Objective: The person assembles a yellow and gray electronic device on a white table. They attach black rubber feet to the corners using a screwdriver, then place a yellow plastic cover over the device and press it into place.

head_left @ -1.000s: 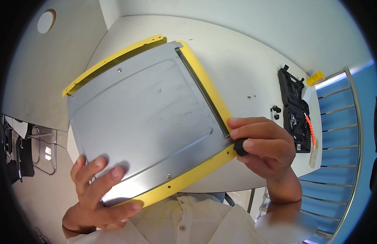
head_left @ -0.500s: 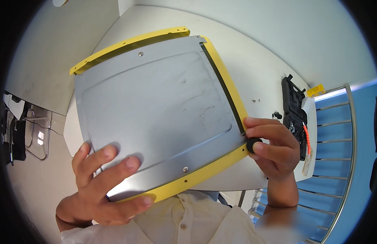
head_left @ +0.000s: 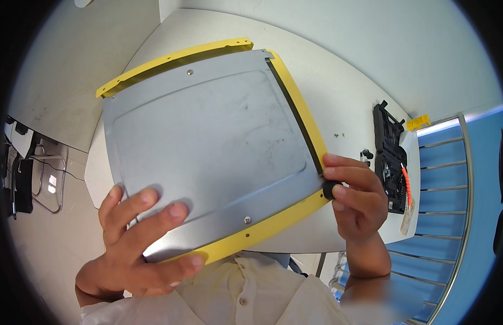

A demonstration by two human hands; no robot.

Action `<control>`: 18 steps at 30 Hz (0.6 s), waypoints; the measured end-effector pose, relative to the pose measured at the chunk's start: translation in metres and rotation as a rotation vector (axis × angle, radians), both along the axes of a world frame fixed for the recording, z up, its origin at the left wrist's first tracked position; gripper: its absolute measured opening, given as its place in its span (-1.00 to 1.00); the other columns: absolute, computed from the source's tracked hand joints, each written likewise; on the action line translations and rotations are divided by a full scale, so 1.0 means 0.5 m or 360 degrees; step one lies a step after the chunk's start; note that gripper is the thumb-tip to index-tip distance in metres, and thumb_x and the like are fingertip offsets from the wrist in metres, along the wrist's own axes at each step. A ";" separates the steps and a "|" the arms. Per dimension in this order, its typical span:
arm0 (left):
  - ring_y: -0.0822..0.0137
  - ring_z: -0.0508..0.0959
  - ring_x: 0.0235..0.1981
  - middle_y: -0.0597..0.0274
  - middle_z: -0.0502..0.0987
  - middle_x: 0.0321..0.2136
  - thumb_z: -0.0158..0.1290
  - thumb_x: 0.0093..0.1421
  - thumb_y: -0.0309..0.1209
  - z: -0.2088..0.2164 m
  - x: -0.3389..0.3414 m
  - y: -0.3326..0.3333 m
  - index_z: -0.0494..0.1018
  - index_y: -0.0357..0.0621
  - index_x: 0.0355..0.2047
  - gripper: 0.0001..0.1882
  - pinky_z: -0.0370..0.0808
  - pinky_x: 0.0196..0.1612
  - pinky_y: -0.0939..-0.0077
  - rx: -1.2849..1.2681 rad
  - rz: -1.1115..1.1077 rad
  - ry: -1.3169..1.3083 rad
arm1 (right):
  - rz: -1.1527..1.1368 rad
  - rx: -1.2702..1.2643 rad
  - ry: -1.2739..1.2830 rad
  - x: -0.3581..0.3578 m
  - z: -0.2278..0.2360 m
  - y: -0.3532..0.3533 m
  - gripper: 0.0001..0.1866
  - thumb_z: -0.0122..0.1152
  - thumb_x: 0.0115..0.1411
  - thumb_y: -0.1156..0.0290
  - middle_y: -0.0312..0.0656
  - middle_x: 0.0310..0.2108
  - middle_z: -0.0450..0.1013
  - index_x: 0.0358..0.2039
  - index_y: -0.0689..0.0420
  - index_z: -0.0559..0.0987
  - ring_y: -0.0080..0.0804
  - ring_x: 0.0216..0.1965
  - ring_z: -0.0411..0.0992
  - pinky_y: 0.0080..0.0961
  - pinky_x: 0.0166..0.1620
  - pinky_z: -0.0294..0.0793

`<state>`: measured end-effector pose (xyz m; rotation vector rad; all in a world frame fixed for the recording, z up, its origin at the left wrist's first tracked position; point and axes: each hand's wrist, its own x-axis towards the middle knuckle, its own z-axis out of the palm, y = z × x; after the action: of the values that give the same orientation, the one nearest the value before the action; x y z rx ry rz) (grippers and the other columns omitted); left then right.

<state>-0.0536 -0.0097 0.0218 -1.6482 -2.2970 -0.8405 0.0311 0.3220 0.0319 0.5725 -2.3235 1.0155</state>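
Observation:
A grey metal panel (head_left: 208, 141) with yellow metal edge strips leans over the table, its lower edge towards me. My left hand (head_left: 143, 244) grips its near left corner, fingers spread on the grey face and thumb along the near yellow strip (head_left: 278, 226). At the near right corner, my right hand (head_left: 360, 197) pinches a small round black piece (head_left: 331, 190) against the end of that strip. Its index fingertip touches the right yellow strip (head_left: 300, 108). A screw head (head_left: 247, 220) shows near the lower edge, another (head_left: 190, 72) near the far edge.
On the white table (head_left: 338, 97), an open black tool case (head_left: 389, 157) lies to the right, with an orange-red tool (head_left: 407, 184) on it. Small black parts (head_left: 367, 156) and tiny screws (head_left: 339, 135) lie nearer the panel. Metal railing (head_left: 444, 189) stands beyond the table's right edge.
My right hand and the round black piece have shifted slightly left, closer in against the panel's corner. The left hand keeps its grip; the panel has barely moved.

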 end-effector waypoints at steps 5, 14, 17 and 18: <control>-0.01 0.25 0.21 0.06 0.42 0.09 -0.02 0.16 -0.24 -0.005 0.000 0.001 0.52 0.40 -0.23 -0.80 -0.11 0.30 0.04 0.0017 0.0011 0.0020 | -0.0126 -0.0078 0.0121 0.004 -0.015 -0.022 -0.74 0.19 0.05 0.69 0.05 -0.13 0.42 -0.22 0.17 0.53 -0.05 -0.03 0.44 -0.37 -0.10 0.51; -0.08 0.27 0.20 0.03 0.41 0.08 -0.24 0.31 -0.05 -0.011 0.005 -0.008 0.52 0.37 -0.21 -0.70 -0.09 0.29 -0.02 -0.0014 0.0071 0.0037 | -0.0059 -0.0405 0.0178 0.005 -0.041 -0.026 -0.58 0.21 -0.01 0.71 0.03 -0.14 0.41 -0.11 0.21 0.34 -0.07 -0.03 0.41 -0.34 -0.05 0.46; -0.10 0.26 0.20 0.02 0.39 0.09 -0.26 0.32 -0.02 -0.017 0.006 -0.007 0.50 0.38 -0.17 -0.68 -0.08 0.29 -0.05 -0.0014 0.0089 0.0049 | -0.0118 -0.0395 0.0217 0.014 -0.042 -0.025 -0.52 0.26 -0.02 0.64 0.05 -0.07 0.40 -0.05 0.22 0.34 -0.10 0.00 0.39 -0.32 -0.02 0.43; -0.11 0.26 0.20 0.02 0.39 0.10 -0.27 0.32 -0.01 -0.018 0.004 -0.004 0.49 0.39 -0.16 -0.68 -0.07 0.28 -0.06 -0.0013 0.0086 0.0053 | -0.0157 -0.0391 0.0240 0.022 -0.038 -0.021 -0.50 0.27 -0.01 0.62 0.05 -0.06 0.39 -0.03 0.22 0.34 -0.09 0.00 0.39 -0.31 -0.01 0.42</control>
<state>-0.0515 -0.0119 0.0130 -1.5838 -2.3141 -0.7874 0.0418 0.3116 0.0127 0.4177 -2.0374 1.1479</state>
